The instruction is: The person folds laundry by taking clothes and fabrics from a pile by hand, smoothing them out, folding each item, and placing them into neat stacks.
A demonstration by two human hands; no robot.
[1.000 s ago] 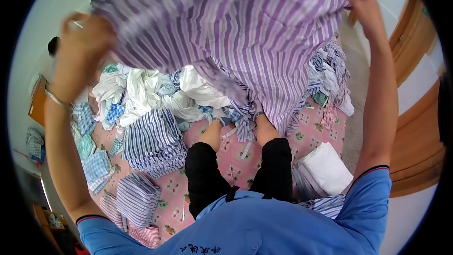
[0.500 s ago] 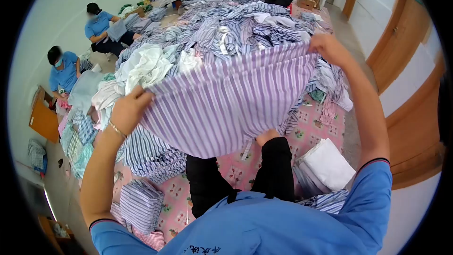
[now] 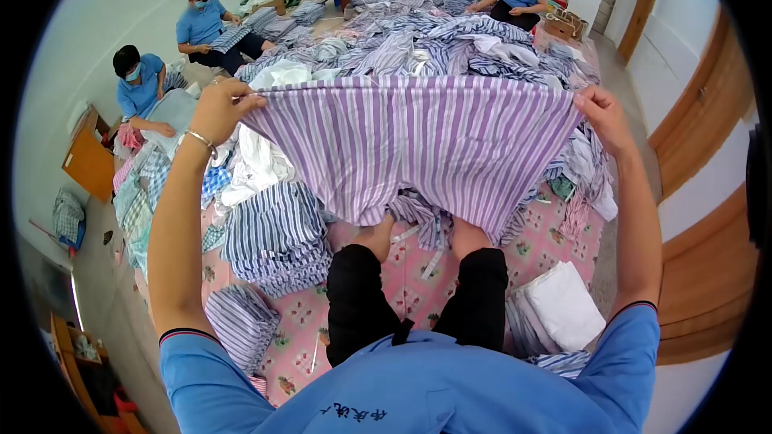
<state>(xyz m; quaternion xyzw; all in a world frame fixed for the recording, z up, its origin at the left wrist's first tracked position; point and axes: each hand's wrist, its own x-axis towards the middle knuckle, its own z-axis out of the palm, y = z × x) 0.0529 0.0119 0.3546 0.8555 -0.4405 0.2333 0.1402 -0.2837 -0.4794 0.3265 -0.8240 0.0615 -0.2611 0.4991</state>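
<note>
Purple-and-white striped trousers [image 3: 418, 137] hang spread out in front of me, waistband up and the legs parting below. My left hand [image 3: 221, 112] pinches one end of the waistband, and my right hand [image 3: 603, 119] grips the other end. The waistband is pulled nearly straight between them. Behind the trousers lies a large heap of striped clothes [image 3: 386, 32], partly covered by them. My bare feet are beneath the hanging legs, on a pink patterned mat [image 3: 386, 297].
Folded blue-striped clothes [image 3: 273, 233] are stacked at my left, with another striped pile [image 3: 241, 325] nearer me. Folded white cloth [image 3: 559, 305] lies at my right. Several co-workers in blue shirts sit around the heap. A wooden box [image 3: 88, 162] stands far left.
The trousers have turned from slanted to level, and their two legs now show. My left hand has risen; my right hand has moved outward and slightly down. My view has shifted.
</note>
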